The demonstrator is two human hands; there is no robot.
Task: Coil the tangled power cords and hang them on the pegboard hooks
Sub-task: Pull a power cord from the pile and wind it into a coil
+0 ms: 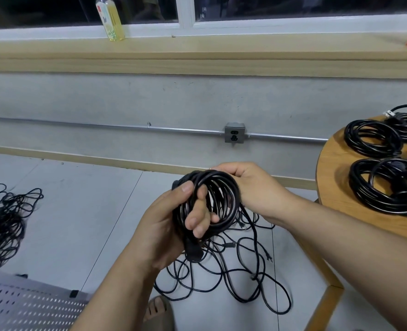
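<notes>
Head view, winding step, by my reading. The left hand [174, 225] has its fingers [197, 220] curled through the coil [221, 187] at centre, and the right hand [250, 185] grips the coil's 1 o'clock edge. One tail [251, 223] drops to a floor tangle [240, 278] at 6 o'clock; gathering it in looks next. A second tangle [4, 223] lies at 9 o'clock, with at least three finished coils [374, 139] on the tabletop [329, 168] at 3 o'clock.
</notes>
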